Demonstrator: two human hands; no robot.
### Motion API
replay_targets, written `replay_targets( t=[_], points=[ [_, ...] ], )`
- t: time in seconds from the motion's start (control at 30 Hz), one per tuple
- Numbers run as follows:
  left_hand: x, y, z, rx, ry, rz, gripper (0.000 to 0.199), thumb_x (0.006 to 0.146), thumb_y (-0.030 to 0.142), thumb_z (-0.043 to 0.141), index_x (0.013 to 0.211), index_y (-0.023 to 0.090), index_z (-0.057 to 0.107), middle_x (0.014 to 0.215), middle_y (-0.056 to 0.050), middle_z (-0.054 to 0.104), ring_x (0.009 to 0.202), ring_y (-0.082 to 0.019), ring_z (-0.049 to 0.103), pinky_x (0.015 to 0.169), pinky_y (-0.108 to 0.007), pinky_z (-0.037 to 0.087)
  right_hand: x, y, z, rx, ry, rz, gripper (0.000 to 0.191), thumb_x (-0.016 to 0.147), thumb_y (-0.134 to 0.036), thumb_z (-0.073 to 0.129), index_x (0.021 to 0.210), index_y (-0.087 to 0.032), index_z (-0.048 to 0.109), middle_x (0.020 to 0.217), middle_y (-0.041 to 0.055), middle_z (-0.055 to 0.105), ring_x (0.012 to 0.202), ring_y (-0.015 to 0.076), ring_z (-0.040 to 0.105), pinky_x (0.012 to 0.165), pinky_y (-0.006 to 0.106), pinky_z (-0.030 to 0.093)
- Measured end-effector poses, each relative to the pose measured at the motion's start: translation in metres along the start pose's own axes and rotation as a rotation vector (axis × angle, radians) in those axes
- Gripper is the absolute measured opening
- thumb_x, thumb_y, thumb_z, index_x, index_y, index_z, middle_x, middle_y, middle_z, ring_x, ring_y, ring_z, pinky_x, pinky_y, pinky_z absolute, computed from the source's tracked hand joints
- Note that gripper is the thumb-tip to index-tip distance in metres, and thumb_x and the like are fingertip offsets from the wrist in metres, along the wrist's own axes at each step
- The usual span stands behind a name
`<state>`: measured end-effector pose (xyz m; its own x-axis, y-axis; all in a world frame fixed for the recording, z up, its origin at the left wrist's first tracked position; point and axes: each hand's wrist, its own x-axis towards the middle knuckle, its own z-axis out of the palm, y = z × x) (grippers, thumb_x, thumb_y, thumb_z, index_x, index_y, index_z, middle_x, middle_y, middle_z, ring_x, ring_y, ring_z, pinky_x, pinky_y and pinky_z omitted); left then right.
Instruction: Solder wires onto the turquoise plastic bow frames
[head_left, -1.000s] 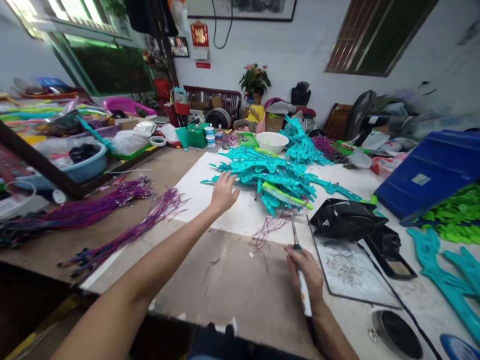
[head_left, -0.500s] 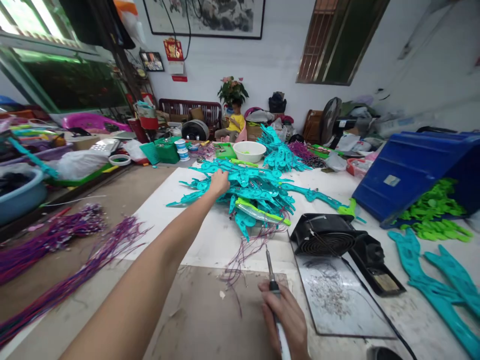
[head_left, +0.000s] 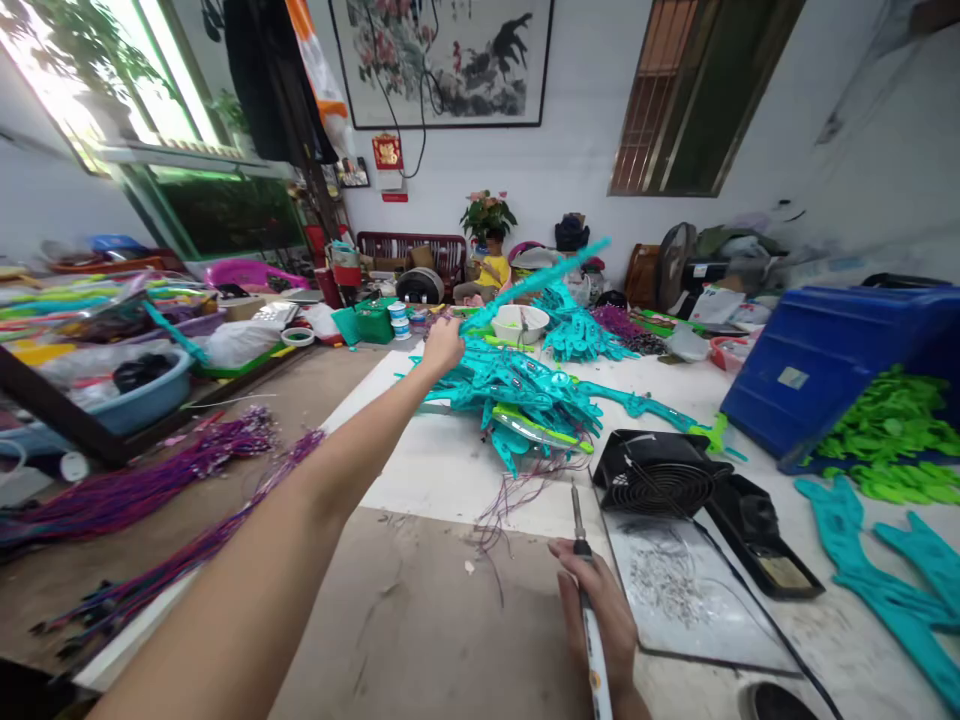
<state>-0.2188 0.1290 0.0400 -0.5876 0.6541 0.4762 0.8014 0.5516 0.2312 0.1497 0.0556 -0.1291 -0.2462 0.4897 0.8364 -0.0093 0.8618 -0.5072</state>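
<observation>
Over the back left of a heap of turquoise plastic parts (head_left: 517,385), my left hand (head_left: 444,347) is closed on one long turquoise plastic part (head_left: 536,283). That part is lifted and slants up to the right, slightly blurred. My right hand (head_left: 600,600), low in front, grips a soldering iron (head_left: 587,590) with its metal tip pointing up and away. A bright green and clear part (head_left: 536,430) lies on the near side of the heap. Thin red and purple wires (head_left: 499,515) trail from the heap onto the tabletop.
A small black fan (head_left: 656,475) stands by a metal sheet (head_left: 667,590) strewn with scraps, beside a black iron stand (head_left: 765,535). At right lie a tipped blue bin (head_left: 840,350) of green parts and loose turquoise pieces (head_left: 862,560). Wire bundles (head_left: 172,470) lie left. A person (head_left: 491,268) sits far back.
My left hand has raised a long turquoise part off the heap. The right hand still holds the soldering iron. The camera view has shifted left and up.
</observation>
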Motion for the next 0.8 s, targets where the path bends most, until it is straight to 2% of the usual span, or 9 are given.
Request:
replay_targets(
  t=[0.17,0.27,0.37,0.43,0.53,0.67,0.8],
  points=[
    [-0.005,0.011,-0.003,0.061,-0.098,0.022,0.04,0.083,0.013,0.044,0.12,0.017,0.059,0.115,-0.017,0.056,0.112,-0.031,0.053,0.092,-0.042,0.044,-0.001,0.004,0.0,-0.014,0.005,-0.006,0.027,0.087,-0.009,0.055,0.11,-0.02,0.063,0.1,0.0066,0.07,0.096,0.0189,0.066,0.083,0.031,0.054],
    [-0.009,0.004,-0.005,0.09,-0.147,0.028,0.037,0.082,0.012,0.047,0.115,0.019,0.062,0.113,-0.016,0.057,0.113,-0.031,0.052,0.094,-0.043,0.043,-0.001,0.005,-0.001,-0.027,-0.006,-0.003,0.026,0.087,-0.009,0.055,0.109,-0.02,0.064,0.099,0.0063,0.07,0.096,0.0187,0.066,0.084,0.031,0.054],
    [-0.016,-0.01,-0.008,0.112,-0.148,-0.036,0.034,0.079,0.011,0.048,0.107,0.016,0.066,0.11,-0.019,0.057,0.112,-0.035,0.053,0.092,-0.048,0.044,-0.001,0.006,-0.004,-0.026,-0.033,0.014,0.027,0.087,-0.009,0.055,0.11,-0.02,0.063,0.1,0.0063,0.07,0.097,0.0186,0.066,0.084,0.031,0.054],
    [-0.019,-0.019,-0.009,0.108,-0.116,-0.108,0.034,0.08,0.012,0.046,0.107,0.014,0.066,0.107,-0.02,0.057,0.108,-0.036,0.054,0.088,-0.05,0.045,0.001,0.005,-0.006,-0.026,-0.066,0.021,0.028,0.087,-0.01,0.055,0.111,-0.02,0.063,0.101,0.0063,0.07,0.097,0.0185,0.066,0.084,0.03,0.054],
    [-0.021,-0.028,-0.011,0.06,-0.021,-0.168,0.039,0.084,0.013,0.039,0.116,0.013,0.062,0.105,-0.02,0.057,0.104,-0.035,0.056,0.085,-0.048,0.047,0.007,0.002,-0.011,-0.04,-0.083,0.041,0.026,0.087,-0.012,0.055,0.111,-0.021,0.063,0.1,0.0047,0.071,0.094,0.0178,0.068,0.083,0.028,0.054],
    [-0.02,-0.036,-0.018,-0.05,0.061,-0.077,0.039,0.081,0.014,0.047,0.116,0.018,0.063,0.101,-0.014,0.058,0.104,-0.032,0.056,0.089,-0.043,0.047,0.027,-0.004,-0.014,-0.07,-0.045,0.157,0.019,0.09,-0.018,0.053,0.103,-0.023,0.066,0.095,0.0023,0.072,0.089,0.0179,0.069,0.084,0.029,0.054],
    [-0.013,-0.042,-0.036,-0.151,0.159,-0.016,0.035,0.08,0.013,0.049,0.111,0.019,0.064,0.1,-0.01,0.059,0.105,-0.028,0.055,0.093,-0.039,0.045,0.055,-0.003,-0.012,-0.074,-0.003,0.115,0.017,0.088,-0.018,0.057,0.102,-0.022,0.065,0.095,0.0019,0.072,0.09,0.0178,0.069,0.087,0.029,0.053]
  ],
)
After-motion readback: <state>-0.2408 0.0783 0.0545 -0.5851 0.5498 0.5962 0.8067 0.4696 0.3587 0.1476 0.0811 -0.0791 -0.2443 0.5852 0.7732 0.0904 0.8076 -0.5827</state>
